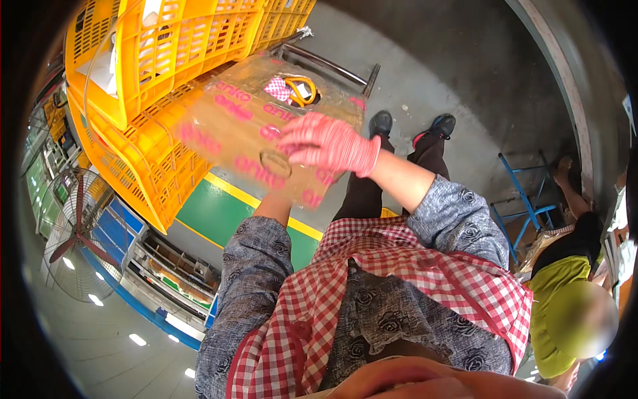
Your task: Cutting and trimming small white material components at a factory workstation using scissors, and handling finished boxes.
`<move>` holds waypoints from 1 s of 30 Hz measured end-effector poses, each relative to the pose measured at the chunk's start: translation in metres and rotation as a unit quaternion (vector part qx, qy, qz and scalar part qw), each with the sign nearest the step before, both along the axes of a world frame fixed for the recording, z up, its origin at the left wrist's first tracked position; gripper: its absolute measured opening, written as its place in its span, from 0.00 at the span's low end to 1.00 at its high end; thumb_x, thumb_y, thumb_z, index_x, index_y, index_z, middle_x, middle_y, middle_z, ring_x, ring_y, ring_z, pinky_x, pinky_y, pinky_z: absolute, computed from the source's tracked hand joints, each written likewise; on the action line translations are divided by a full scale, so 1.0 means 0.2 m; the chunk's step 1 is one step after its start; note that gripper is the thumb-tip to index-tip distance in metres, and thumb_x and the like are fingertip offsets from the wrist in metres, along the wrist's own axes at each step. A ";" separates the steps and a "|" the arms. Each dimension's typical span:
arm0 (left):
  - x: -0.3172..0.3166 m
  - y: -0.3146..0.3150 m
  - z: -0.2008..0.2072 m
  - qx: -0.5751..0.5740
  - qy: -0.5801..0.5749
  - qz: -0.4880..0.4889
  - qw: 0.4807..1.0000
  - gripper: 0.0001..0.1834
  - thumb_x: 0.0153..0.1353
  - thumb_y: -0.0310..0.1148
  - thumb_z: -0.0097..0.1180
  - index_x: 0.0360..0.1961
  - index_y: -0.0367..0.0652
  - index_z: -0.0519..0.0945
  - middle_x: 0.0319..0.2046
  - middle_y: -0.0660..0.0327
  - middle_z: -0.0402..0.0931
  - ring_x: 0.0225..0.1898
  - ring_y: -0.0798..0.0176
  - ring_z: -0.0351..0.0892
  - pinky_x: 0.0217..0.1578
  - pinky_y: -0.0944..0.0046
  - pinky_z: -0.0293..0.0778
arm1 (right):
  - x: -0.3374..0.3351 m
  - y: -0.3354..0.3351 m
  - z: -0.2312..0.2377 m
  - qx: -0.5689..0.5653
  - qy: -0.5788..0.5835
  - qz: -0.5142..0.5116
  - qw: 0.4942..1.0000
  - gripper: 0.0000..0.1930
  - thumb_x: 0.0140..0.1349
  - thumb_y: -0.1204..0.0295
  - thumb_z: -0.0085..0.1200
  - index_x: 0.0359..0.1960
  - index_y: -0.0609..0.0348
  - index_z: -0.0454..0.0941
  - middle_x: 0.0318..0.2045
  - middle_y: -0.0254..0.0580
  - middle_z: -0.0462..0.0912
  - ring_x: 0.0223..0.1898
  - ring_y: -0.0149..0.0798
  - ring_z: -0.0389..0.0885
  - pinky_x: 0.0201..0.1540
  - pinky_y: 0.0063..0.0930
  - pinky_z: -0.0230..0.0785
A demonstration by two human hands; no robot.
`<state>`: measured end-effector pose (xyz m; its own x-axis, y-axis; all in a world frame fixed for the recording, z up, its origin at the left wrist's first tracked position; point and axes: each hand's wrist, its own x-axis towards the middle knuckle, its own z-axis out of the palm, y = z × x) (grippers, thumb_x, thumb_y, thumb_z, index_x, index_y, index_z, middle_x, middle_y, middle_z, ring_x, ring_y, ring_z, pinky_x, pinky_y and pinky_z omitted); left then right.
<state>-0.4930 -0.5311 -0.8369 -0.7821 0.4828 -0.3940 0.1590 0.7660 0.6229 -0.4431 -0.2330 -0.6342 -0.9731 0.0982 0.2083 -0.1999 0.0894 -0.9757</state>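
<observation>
A brown cardboard carton (pixel 229 143) with pink printing and clear tape fills the space in front of me, its near part blurred. My right hand (pixel 335 143), in a pink-striped glove, reaches over its right side. The fingers point left and are slightly bent, with a gap between them and nothing visibly held. Close to the fingertips is a dark-rimmed oval (pixel 276 164) on the cardboard. My left forearm (pixel 274 206) passes behind the carton's near edge, which hides that hand. A yellow-orange ring (pixel 302 92) and a red-checked cloth (pixel 278 88) lie on the far part.
Yellow slatted crates (pixel 186 56) are stacked at the left, beside the carton. A metal bar frame (pixel 325 64) stands beyond it. At right are a blue metal stand (pixel 522 193) and another person in a yellow-green top (pixel 561 312). A fan (pixel 80 236) stands far left.
</observation>
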 end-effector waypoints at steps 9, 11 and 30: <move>-0.02 0.73 0.55 0.087 0.312 -0.269 0.907 0.28 0.51 0.50 0.46 0.52 0.47 0.67 0.53 0.55 0.62 0.59 0.44 0.51 0.55 0.37 0.44 | -0.24 0.11 -0.66 -0.149 -0.348 -0.138 0.915 0.14 0.56 0.63 0.46 0.36 0.59 0.76 0.31 0.54 0.77 0.35 0.50 0.76 0.39 0.37 0.67; -0.05 0.77 0.63 0.074 0.313 -0.269 0.908 0.27 0.54 0.50 0.43 0.53 0.50 0.67 0.55 0.57 0.60 0.59 0.45 0.51 0.56 0.39 0.42 | -0.30 0.01 -0.72 -0.458 -0.343 -0.122 0.811 0.14 0.54 0.63 0.48 0.36 0.58 0.77 0.31 0.52 0.78 0.35 0.48 0.77 0.38 0.36 0.68; 0.01 0.97 0.72 0.105 0.316 -0.279 0.901 0.25 0.55 0.46 0.38 0.53 0.46 0.67 0.56 0.55 0.59 0.60 0.44 0.50 0.58 0.40 0.41 | -0.28 0.70 -0.41 -0.187 -0.562 -0.025 0.805 0.14 0.46 0.64 0.54 0.34 0.55 0.78 0.30 0.49 0.79 0.32 0.43 0.78 0.34 0.35 0.70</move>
